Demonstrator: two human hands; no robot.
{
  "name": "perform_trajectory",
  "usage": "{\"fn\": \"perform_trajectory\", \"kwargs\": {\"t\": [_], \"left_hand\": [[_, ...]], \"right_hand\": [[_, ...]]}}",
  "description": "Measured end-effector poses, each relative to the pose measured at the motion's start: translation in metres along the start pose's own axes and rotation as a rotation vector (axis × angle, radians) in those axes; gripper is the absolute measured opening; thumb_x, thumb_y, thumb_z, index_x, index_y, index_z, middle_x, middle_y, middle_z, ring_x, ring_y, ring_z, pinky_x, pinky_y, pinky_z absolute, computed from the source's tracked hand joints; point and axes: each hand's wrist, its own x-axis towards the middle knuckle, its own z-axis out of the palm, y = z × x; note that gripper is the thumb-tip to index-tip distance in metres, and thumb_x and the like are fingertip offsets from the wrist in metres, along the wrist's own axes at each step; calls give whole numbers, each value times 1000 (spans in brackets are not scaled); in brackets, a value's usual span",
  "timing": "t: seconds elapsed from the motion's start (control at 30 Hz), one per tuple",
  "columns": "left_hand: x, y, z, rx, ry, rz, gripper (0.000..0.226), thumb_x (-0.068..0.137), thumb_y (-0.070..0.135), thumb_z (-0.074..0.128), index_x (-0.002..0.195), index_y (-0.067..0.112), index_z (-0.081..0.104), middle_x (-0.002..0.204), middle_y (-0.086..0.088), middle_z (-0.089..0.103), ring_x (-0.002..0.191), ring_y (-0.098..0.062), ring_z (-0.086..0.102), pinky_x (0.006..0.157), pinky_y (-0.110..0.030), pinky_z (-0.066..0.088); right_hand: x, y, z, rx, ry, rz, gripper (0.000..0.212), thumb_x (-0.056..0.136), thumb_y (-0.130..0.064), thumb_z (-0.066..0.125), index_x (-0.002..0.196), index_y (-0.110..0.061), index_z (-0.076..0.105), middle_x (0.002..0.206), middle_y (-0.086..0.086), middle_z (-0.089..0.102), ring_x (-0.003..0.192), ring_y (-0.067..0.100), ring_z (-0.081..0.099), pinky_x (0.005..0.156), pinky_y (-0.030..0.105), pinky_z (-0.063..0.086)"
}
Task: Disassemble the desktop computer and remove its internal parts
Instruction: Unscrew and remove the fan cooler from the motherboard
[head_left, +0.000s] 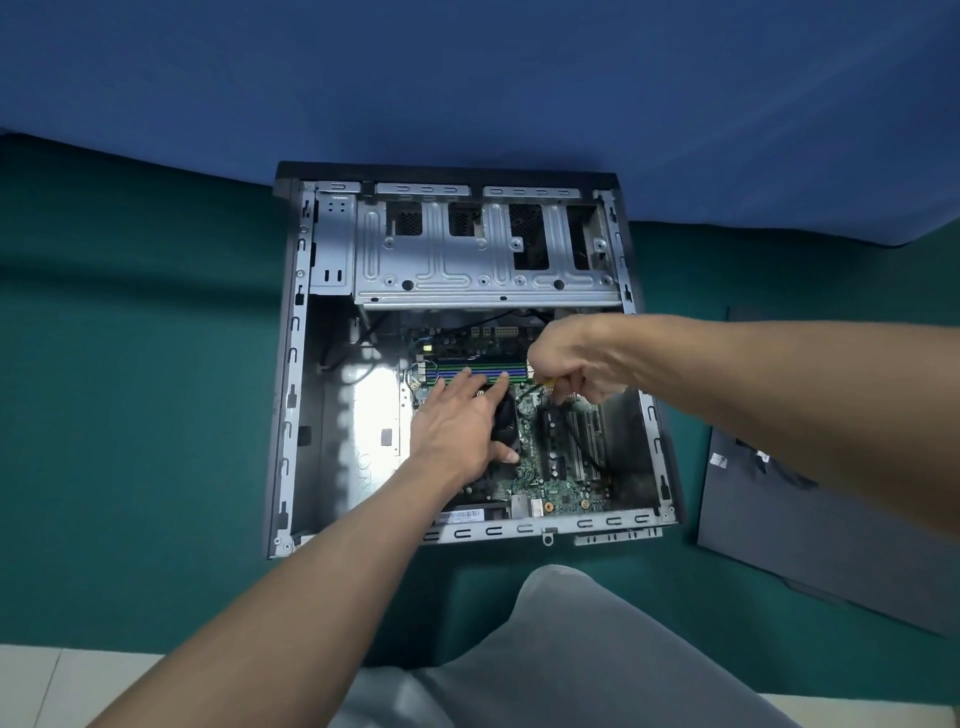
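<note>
Desktop case (332, 441) is lying open on the green cloth (130, 415), with the motherboard (545, 483) in the near half. Left hand (457, 426) is spread flat over the black CPU fan (506, 423), fingertips at the RAM slots (467, 370). Right hand (571, 364) is curled, pinching a yellow-tipped thing (546, 383), can't tell what it is

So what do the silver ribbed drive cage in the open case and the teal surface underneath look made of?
Silver ribbed drive cage: looks like stamped sheet steel with a bare dull-grey finish; pressed ribs, punched holes and folded edges show. Teal surface: probably cloth or felt; it is matte, without glare, and seems softly creased.
</note>
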Motion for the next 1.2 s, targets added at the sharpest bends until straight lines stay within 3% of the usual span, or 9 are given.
{"fn": "perform_trajectory", "kwargs": {"t": [0.1,0.27,0.43,0.53,0.63,0.77,1.0,1.07,1.2], "left_hand": [[1,0,0,-11,0,-1,98,79,58,65,154,29,9,161,-2,14,149,-19,3,121,-37,2],[2,0,1,-28,13,-9,87,79,56,67,151,29,26,161,1,16,149,-17,4,121,-36,2],[-1,-2,1,-31,15,4,96,77,58,67,154,29,15,161,-1,16,149,-19,4,119,-37,1],[0,-3,2,-28,7,1,101,77,59,65,154,28,9,161,-2,14,149,-19,2,119,-36,1],[0,-2,4,-25,5,-7,102,76,61,64,154,28,7,161,-2,13,149,-18,0,119,-36,0],[2,-3,5,-32,-3,-6,102,77,60,65,154,28,6,162,-1,12,149,-17,-1,119,-37,-2],[2,-2,4,-32,19,-7,97,76,58,69,153,29,17,161,0,17,149,-18,4,120,-38,2],[2,-3,4,-40,17,-8,100,76,58,69,154,29,14,161,0,16,149,-17,3,120,-37,1],[2,-4,4,-54,2,-9,104,75,59,68,154,29,9,161,-1,14,149,-16,1,119,-36,-1]], "right_hand": [[-12,-1,11,-636,270,-332,18,89,-3,45,72,-5,50,75,9,54,54,17,47,45,25,40],[-18,2,34,-1393,462,-644,25,99,-22,43,115,-16,61,104,4,66,93,28,64,62,33,44],[-18,-1,18,-394,393,-416,18,87,-17,56,73,-7,55,81,10,64,58,18,55,49,22,39],[-7,-2,13,270,348,-181,21,93,-16,48,80,-1,57,59,8,63,37,12,51,32,15,33],[-4,5,5,365,109,52,18,100,-15,38,86,-7,47,44,3,51,30,7,36,31,15,25],[-1,3,3,-3,133,-63,20,97,-5,37,80,-6,48,62,6,47,44,10,32,34,18,24],[-16,1,8,-1564,398,-740,14,97,-18,45,95,-9,56,81,10,59,69,27,61,58,34,51],[-13,-2,7,-1310,422,-656,9,93,-16,51,91,-8,54,83,9,57,63,23,56,49,29,44],[2,-3,4,-126,122,-33,29,100,-17,37,114,6,50,67,8,56,40,9,33,33,17,26]]}}
